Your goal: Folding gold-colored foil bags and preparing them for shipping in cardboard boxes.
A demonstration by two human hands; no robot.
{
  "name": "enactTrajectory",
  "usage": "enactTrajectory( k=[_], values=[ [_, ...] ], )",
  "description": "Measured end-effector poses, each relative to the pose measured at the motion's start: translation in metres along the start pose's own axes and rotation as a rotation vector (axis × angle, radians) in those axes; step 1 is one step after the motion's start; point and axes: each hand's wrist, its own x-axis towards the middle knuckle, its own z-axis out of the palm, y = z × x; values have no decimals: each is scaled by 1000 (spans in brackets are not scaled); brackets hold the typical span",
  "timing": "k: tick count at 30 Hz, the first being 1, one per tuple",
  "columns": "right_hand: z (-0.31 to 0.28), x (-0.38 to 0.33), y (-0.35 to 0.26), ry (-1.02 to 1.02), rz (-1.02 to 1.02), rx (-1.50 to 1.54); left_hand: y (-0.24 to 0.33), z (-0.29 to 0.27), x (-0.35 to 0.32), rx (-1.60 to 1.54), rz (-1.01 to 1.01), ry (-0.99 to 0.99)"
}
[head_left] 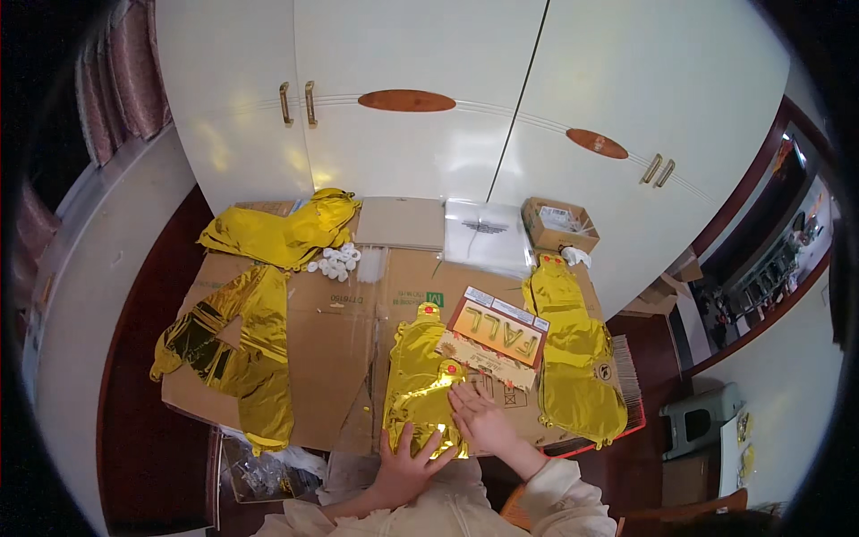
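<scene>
A flat gold foil balloon lies on the cardboard in front of me, with small red marks at its tabs. My left hand rests on its near edge, fingers spread. Pressed flat against its right side is my right hand, fingers outstretched. Just beyond the right hand lies a printed packaging card with gold lettering, partly against the balloon. To the right is another flat gold foil balloon. A gold foil balloon shaped like an A lies on the left.
Flattened cardboard covers the table. Along the back are crumpled gold foil, small white rolls, a grey-brown board, clear plastic bags and an open cardboard box. A white cabinet stands behind; a grey stool is at right.
</scene>
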Motion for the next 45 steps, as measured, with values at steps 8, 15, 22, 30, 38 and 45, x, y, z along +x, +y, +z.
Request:
enactTrajectory(
  k=[8, 15, 22, 30, 38, 45],
  values=[
    [4, 24, 30, 43, -17, -113, 0, -4, 0, -11, 3, -20],
    [2, 51, 56, 99, -54, -171, 1, -6, 1, -26, -5, -4],
    [-32, 64, 37, 224, -82, -247, 1, -3, 1, 27, -6, 46],
    [-31, -25, -20, 96, -168, -35, 0, -1, 0, 18, 18, -5],
    [-22, 5, 11, 120, -77, -191, 1, -5, 2, -1, 8, 6],
    [-32, 56, 70, 9, 133, -270, 0, -10, 3, 4, 8, -50]
  ],
)
